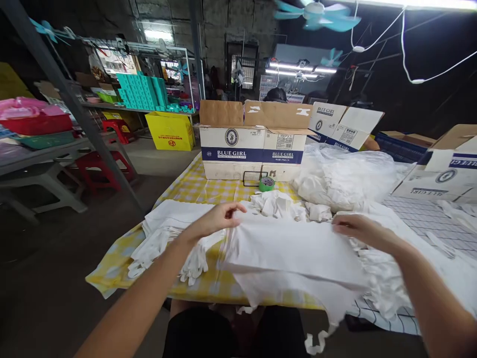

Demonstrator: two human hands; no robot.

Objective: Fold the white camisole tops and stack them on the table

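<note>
My left hand (224,217) pinches the upper left corner of a white cloth piece (286,243). At its upper right corner, my right hand (348,226) is closed on the same cloth and slightly blurred. The cloth is stretched between both hands above the table, its lower part hanging loose and ending in a narrow curled strip. To the left lies a stack of flat white cloth pieces (182,211) with bunched ends hanging down. More crumpled white pieces (278,204) lie behind the held cloth, and a loose white heap (385,281) sits under my right forearm.
A white-and-blue carton (233,169) stands open at the back, with a green tape roll (267,184) and a black wire frame (253,178) before it. A bulging clear plastic bag (335,174) sits right of it. A yellow checked tablecloth (126,258) covers the table's left part.
</note>
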